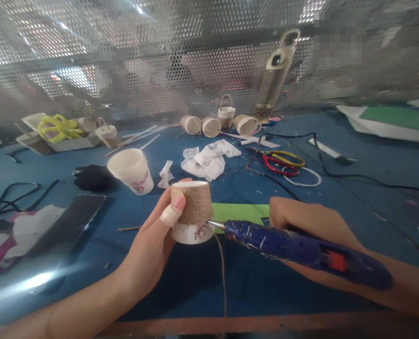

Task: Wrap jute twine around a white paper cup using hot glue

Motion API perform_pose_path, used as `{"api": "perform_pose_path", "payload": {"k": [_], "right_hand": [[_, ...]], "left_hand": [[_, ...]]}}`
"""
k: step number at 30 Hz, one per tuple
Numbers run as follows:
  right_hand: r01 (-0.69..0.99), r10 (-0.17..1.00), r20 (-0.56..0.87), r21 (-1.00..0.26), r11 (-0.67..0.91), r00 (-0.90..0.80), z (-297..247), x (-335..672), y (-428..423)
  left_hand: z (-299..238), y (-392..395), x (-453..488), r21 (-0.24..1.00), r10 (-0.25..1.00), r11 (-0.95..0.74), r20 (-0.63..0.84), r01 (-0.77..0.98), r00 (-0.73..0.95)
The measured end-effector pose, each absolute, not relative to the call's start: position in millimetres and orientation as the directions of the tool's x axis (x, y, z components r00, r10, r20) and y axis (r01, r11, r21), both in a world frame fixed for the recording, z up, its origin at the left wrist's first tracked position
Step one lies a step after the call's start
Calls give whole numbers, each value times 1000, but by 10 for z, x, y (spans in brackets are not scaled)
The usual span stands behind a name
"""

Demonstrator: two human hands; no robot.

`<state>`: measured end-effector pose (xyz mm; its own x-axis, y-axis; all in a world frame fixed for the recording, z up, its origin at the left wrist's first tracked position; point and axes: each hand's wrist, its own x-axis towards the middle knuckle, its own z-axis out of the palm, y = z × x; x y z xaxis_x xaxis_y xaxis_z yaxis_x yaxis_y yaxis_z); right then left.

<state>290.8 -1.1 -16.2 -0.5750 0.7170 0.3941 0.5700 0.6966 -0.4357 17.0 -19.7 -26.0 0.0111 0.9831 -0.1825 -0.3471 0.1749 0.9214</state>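
Held upside down in my left hand [156, 235] is a paper cup [191, 233], mostly wrapped in brown twine [197, 202]. Its printed white rim band shows bare at the bottom. The thumb, with a pale bandage around it, presses on the twine. My right hand [304, 230] is wrapped round a blue hot glue gun [283, 245], whose metal nozzle touches the cup at the lower edge of the winding. From that spot a loose twine end [222, 268] hangs down past the table's front edge. Behind the cup lies a green strip [241, 214].
A white paper cup [129, 169] leans at the left. Crumpled lace [209, 160], scissors [283, 162] and a black cable [357, 181] lie behind. Several twine-wrapped cups [211, 127] and a bottle [275, 80] stand by the perforated screen [160, 70]. A phone [78, 221] lies left.
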Motion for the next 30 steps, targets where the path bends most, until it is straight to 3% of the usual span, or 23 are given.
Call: {"api": "perform_pose_path", "payload": {"k": [8,22,30], "right_hand": [[520,623,504,-347,780,-598,-280,2938,87],[500,643,472,-405,765,-602,-288,2925,53],[591,742,405,-449,671,-535,-233,2898,-30]], "left_hand": [[-249,-195,163,913,985,162,-174,-374,3],[-239,-196,172,923,982,177,-190,-342,-4],[-218,-194,181,924,986,153,-167,-350,-13]]}}
